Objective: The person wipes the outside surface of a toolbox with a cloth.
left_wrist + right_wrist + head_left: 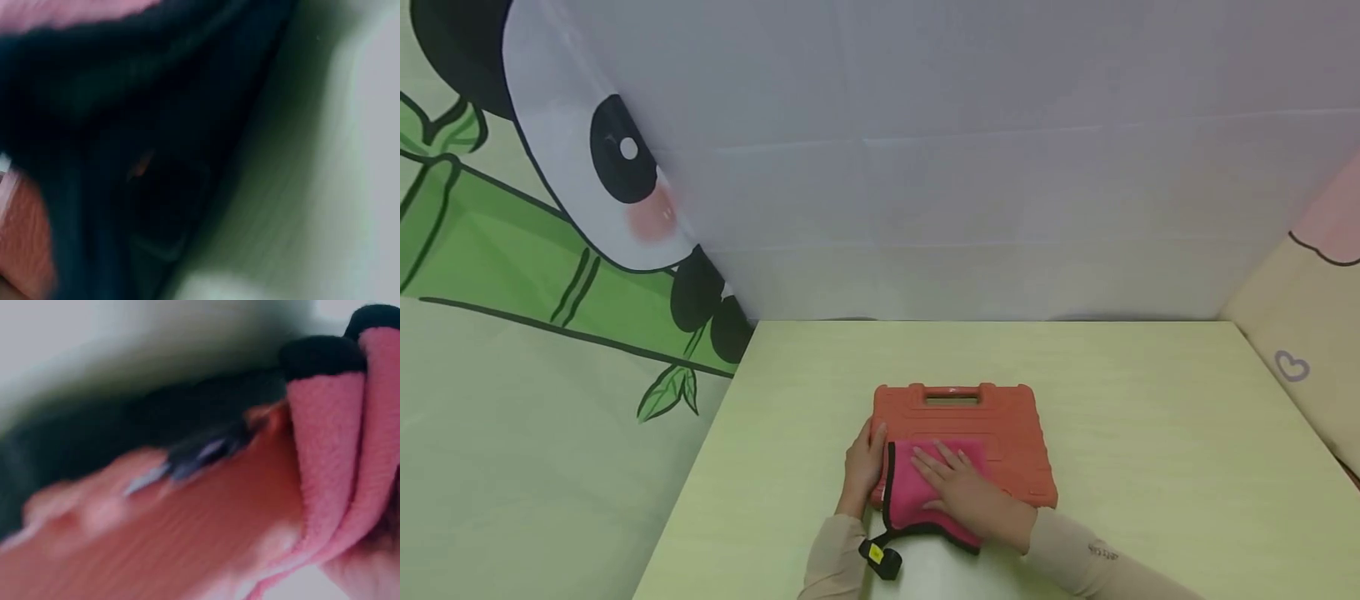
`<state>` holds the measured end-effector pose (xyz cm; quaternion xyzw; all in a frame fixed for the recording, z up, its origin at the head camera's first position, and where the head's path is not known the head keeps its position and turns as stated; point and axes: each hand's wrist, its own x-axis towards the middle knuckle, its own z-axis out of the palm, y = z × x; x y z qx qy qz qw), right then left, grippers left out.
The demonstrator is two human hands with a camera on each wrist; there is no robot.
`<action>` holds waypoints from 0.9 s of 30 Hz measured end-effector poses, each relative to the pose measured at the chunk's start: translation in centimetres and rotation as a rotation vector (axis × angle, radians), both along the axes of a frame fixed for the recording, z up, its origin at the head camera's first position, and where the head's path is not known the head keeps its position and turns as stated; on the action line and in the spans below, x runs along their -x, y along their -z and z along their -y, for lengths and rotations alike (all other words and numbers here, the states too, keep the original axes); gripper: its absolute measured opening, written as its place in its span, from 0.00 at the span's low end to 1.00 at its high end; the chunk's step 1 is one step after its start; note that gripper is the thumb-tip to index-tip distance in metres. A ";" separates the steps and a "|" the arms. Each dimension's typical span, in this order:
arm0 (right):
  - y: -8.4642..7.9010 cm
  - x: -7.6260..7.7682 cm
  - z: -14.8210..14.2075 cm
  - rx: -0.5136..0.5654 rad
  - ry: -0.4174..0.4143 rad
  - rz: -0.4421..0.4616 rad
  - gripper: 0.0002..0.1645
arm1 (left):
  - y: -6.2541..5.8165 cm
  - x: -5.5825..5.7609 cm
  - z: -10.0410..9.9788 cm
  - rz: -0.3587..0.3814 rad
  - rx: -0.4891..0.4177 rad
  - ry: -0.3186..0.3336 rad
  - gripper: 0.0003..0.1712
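A flat orange-red plastic case [1015,433] with a carry-handle slot lies on the table in the head view. Over its lower left part is spread a pink cloth [917,492] with black edging, its lower corner hanging past the case's near edge. My left hand [863,462] grips the case's left side, thumb along the top. On the cloth my right hand [962,492] rests palm down, fingers straight and slightly spread. In the right wrist view the pink cloth [331,437] shows folds beside the blurred case [187,537]. The left wrist view is mostly dark, the black edging [125,81] filling it.
A small black device with a yellow label [880,558] sits by the left wrist. The pale yellow table [1150,433] extends around the case. White fabric [962,208] stands behind it, with a printed panda and bamboo panel [550,250] on the left.
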<state>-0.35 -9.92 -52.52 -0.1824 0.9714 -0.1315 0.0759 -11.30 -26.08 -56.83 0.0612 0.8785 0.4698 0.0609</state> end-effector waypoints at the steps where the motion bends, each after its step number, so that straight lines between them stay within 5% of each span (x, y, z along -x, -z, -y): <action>1: 0.0 0.0 -0.6 -0.001 -0.002 0.001 0.40 | 0.0 0.0 -0.1 -0.001 -0.002 -0.004 0.30; 14: -2.0 2.3 -6.7 0.074 -0.025 0.122 0.37 | -0.2 0.5 -0.9 0.029 0.016 -0.024 0.32; 21: -1.0 5.3 -7.3 -0.030 -0.049 0.029 0.39 | -0.2 0.5 -1.3 -0.004 0.006 -0.010 0.30; 27: -0.7 6.6 -7.6 -0.047 -0.048 0.071 0.42 | 0.0 0.4 -1.7 -0.007 0.003 -0.027 0.30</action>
